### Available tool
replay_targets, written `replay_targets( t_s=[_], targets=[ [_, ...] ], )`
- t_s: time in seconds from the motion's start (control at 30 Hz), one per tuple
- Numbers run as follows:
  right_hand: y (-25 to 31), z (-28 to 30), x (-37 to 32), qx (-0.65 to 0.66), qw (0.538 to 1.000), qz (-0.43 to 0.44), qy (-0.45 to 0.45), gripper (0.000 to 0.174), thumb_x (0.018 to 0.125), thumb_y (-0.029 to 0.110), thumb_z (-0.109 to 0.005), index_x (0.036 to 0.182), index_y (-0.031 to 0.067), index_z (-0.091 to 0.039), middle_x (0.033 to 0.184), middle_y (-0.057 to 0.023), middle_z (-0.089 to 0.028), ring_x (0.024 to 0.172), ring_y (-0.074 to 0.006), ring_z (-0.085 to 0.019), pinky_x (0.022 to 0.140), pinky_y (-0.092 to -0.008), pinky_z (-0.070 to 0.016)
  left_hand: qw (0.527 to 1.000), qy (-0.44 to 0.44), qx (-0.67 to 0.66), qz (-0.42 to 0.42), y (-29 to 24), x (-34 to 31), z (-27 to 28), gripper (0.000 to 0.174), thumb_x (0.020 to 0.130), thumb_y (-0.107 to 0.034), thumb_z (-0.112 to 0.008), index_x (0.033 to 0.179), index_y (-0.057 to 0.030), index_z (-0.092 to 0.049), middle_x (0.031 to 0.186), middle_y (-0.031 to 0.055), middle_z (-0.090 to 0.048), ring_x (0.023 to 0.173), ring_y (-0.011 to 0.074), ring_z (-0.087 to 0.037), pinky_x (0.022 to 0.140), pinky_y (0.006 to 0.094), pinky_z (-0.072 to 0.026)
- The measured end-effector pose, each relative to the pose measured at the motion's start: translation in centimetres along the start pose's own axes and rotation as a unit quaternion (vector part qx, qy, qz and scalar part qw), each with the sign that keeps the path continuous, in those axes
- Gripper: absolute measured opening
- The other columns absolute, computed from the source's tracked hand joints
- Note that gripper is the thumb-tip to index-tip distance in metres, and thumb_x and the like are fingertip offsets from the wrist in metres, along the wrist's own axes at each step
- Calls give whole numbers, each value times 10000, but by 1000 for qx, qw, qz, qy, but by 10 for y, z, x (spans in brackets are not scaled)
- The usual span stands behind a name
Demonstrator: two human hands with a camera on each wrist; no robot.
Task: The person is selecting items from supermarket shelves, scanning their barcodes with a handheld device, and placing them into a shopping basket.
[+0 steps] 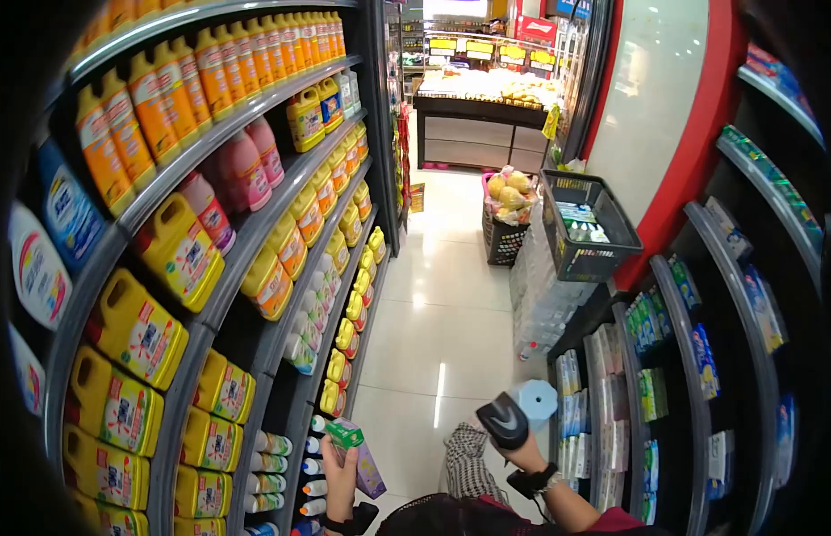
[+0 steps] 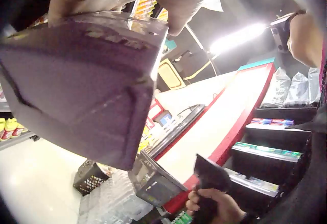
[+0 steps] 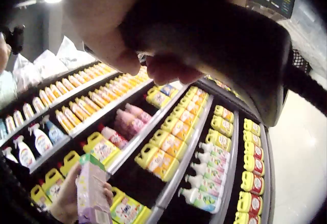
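In the head view my left hand (image 1: 342,482) grips a purple box (image 1: 369,464) with a green end, low beside the left shelves. The right wrist view shows the same box (image 3: 93,193) upright with a barcode near its bottom, fingers wrapped round its sides. Its plain purple face (image 2: 82,91) fills much of the left wrist view. My right hand (image 1: 527,457) holds a black handheld barcode scanner (image 1: 502,422) by its handle, to the right of the box and apart from it. A cord (image 3: 306,88) runs from the scanner.
Left shelves (image 1: 246,116) carry rows of yellow jugs and orange bottles. Packets fill the right shelves (image 1: 701,295). Ahead, a black basket (image 1: 612,259) sits on wrapped bottle packs (image 1: 545,290), beside a crate (image 1: 503,243). A round pale-blue object (image 1: 536,399) stands beyond the scanner.
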State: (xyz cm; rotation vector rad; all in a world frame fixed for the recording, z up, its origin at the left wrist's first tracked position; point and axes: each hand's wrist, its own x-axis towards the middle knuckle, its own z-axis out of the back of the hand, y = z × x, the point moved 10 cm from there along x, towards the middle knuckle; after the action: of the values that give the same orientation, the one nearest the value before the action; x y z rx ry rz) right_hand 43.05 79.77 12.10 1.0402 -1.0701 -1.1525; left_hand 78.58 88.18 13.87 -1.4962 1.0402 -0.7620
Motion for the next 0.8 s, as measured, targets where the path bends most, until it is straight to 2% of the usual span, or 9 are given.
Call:
replay_targets(
  t_s=[0.17,0.27,0.33,0.4,0.53,0.6,0.67,0.73,0.8],
  targets=[
    [-25,71,116,-26,999,-7,-24,479,720,77,-761,1154,-5,-573,1091,-98,-650,1000,-183,-622,884,-311,-482,999,-26,9,45,5,112,-88,449,941,-122,-546,1320,-22,-327,1190,86,-503,1067,155,-488,938,292,-390],
    [1,108,191,-37,998,-14,-47,481,727,62,-749,1167,-5,-565,1095,-101,-648,1028,-189,-615,900,-319,-475,997,74,15,35,-32,181,-212,530,926,-102,-561,1369,-18,-284,1242,98,-489,1129,178,-480,988,309,-374],
    [23,146,227,94,982,69,-149,535,668,48,-744,1170,9,-563,1116,-134,-648,1021,-217,-632,897,-328,-490,983,174,64,-1,-45,226,-293,577,903,-78,-573,1389,-17,-267,1275,109,-474,1184,199,-461,1027,326,-348],
    [10,161,256,-116,974,156,-116,559,652,68,-757,1171,12,-557,1108,-136,-645,1014,-214,-630,896,-326,-491,964,247,104,-6,-28,262,-349,609,872,-67,-608,1383,-12,-281,1261,112,-480,1191,202,-460,1027,330,-348],
    [-1,203,273,-55,989,73,-118,609,622,82,-780,1181,11,-548,1111,-128,-645,1023,-216,-630,891,-336,-496,946,306,101,21,-12,286,-439,638,871,-109,-649,1382,-13,-278,1226,101,-507,1138,181,-496,986,314,-374],
    [-17,220,276,28,989,-5,-148,508,673,43,-700,1171,94,-613,1179,-101,-601,1129,-252,-553,1005,-353,-394,924,367,103,33,-3,300,-482,630,887,-158,-646,1383,-26,-280,1220,103,-520,1129,173,-504,978,309,-379],
    [-46,234,277,-8,982,31,-185,578,646,71,-765,1192,56,-578,1172,-108,-604,1138,-236,-549,1007,-356,-393,910,393,129,42,6,318,-522,636,880,-180,-659,1376,-28,-291,1202,97,-523,1119,172,-506,971,308,-383],
    [-50,255,294,173,958,16,-229,863,548,129,-868,1287,-25,-449,1211,-139,-588,1133,-218,-568,991,-362,-439,904,390,177,7,5,343,-568,653,860,-182,-681,1367,-24,-301,1185,90,-520,1113,167,-498,964,310,-389],
    [-70,266,312,138,965,4,-221,937,553,160,-888,1324,-38,-393,1279,-142,-537,1180,-197,-528,1022,-352,-407,897,414,152,-21,-1,364,-620,677,826,-192,-711,1354,-21,-323,1190,77,-501,1112,163,-487,960,315,-398]
  ],
)
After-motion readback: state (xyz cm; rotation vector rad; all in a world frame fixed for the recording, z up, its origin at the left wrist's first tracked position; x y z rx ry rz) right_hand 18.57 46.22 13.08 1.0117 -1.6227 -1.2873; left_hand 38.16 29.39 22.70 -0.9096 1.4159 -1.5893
